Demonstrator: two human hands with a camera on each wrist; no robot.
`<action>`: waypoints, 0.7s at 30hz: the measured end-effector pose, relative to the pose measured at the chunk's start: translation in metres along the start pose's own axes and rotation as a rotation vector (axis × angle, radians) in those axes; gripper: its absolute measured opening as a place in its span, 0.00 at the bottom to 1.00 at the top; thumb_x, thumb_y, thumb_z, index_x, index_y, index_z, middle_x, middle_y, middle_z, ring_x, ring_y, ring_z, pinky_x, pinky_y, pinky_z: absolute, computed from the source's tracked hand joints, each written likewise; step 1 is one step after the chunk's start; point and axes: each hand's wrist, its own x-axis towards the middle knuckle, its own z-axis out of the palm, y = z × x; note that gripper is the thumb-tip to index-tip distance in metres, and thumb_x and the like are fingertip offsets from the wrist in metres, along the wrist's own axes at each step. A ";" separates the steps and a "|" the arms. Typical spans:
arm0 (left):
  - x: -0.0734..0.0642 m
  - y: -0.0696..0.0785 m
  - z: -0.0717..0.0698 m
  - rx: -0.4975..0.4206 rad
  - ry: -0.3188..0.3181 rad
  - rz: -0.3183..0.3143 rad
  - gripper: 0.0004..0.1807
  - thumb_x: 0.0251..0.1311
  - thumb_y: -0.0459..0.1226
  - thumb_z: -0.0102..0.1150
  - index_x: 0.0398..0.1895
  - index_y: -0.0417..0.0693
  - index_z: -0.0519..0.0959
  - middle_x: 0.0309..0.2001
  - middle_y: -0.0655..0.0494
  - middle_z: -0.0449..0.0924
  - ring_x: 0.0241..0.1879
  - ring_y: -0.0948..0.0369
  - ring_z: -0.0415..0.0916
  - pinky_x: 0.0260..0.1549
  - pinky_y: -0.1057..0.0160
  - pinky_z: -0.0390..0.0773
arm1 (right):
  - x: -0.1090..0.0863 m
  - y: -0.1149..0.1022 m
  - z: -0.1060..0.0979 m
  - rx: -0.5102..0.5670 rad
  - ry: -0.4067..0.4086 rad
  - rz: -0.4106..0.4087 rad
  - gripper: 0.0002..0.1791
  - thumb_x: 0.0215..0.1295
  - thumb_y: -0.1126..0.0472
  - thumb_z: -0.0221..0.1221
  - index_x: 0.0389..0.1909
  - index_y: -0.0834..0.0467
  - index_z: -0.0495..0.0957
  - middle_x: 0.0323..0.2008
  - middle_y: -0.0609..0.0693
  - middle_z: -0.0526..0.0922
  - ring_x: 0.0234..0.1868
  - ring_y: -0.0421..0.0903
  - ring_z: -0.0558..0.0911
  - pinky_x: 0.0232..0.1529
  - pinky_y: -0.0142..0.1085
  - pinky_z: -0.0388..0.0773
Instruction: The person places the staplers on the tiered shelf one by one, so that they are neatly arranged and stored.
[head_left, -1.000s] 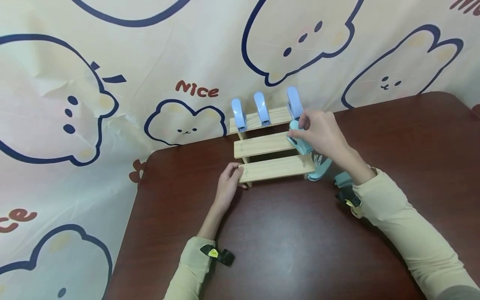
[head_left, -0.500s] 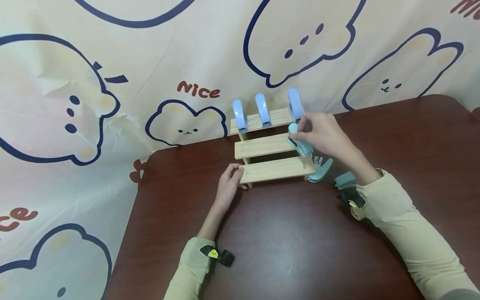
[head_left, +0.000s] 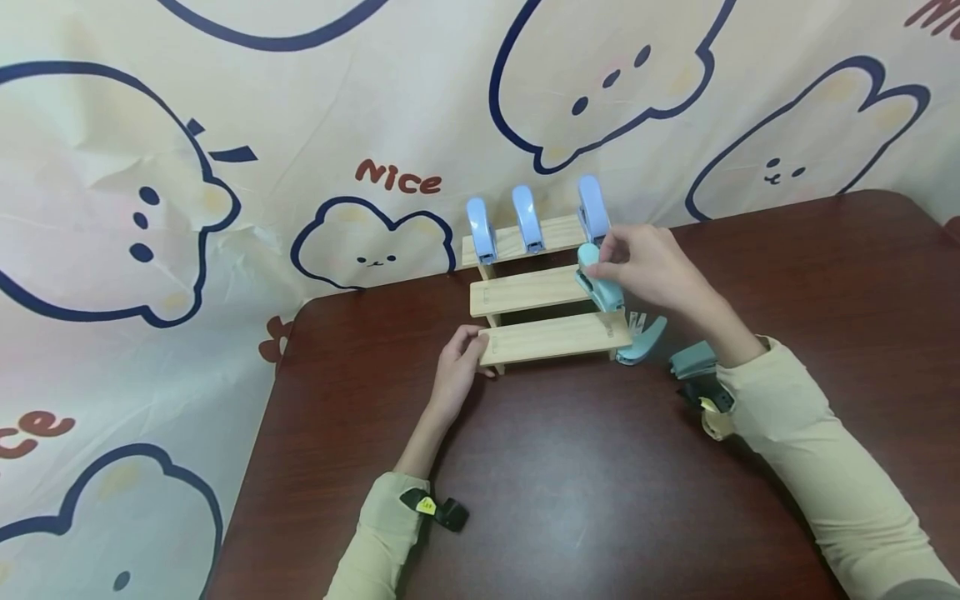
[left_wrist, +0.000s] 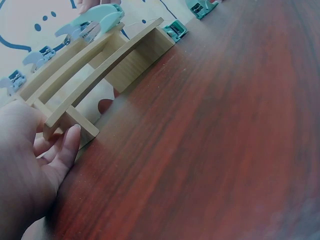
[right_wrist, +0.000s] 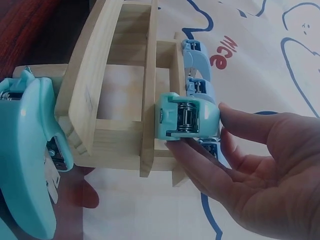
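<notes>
A three-step wooden rack [head_left: 555,339] stands on the table. My left hand [head_left: 456,367] grips the left end of its lowest step, thumb near the leg [left_wrist: 82,122] in the left wrist view. My right hand [head_left: 651,267] pinches a teal plastic spring clip [head_left: 602,287] between thumb and fingers, at the right end of the middle step. The clip's metal coil spring [right_wrist: 187,117] faces the right wrist camera. On the top step stand three blue clips: one at the left [head_left: 481,231], one in the middle [head_left: 528,220] and one at the right [head_left: 593,208].
Another teal clip [head_left: 642,342] lies against the rack's right front corner. Farther right, a teal clip [head_left: 693,360] rests by the right wrist, partly hidden by the forearm and strap. Behind the dark wood table [head_left: 570,467] hangs a pale printed cloth [head_left: 405,100].
Very little differs. Both hands keep their hold, and the teal clip stays at the right end of the middle step; the head view has shifted slightly.
</notes>
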 end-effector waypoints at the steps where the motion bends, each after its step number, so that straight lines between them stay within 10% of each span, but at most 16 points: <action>1: 0.000 0.000 0.000 0.001 0.001 0.000 0.13 0.77 0.37 0.52 0.52 0.34 0.77 0.41 0.47 0.80 0.29 0.60 0.79 0.27 0.65 0.84 | 0.000 0.000 0.000 0.002 0.000 0.004 0.10 0.71 0.58 0.65 0.38 0.62 0.78 0.43 0.61 0.80 0.44 0.57 0.74 0.34 0.43 0.71; 21: 0.002 0.000 0.000 0.018 0.009 -0.004 0.14 0.76 0.38 0.52 0.52 0.36 0.78 0.39 0.48 0.80 0.27 0.60 0.80 0.27 0.65 0.84 | 0.005 0.007 0.000 0.036 0.004 -0.009 0.12 0.71 0.56 0.66 0.37 0.62 0.78 0.45 0.61 0.81 0.44 0.57 0.75 0.33 0.43 0.71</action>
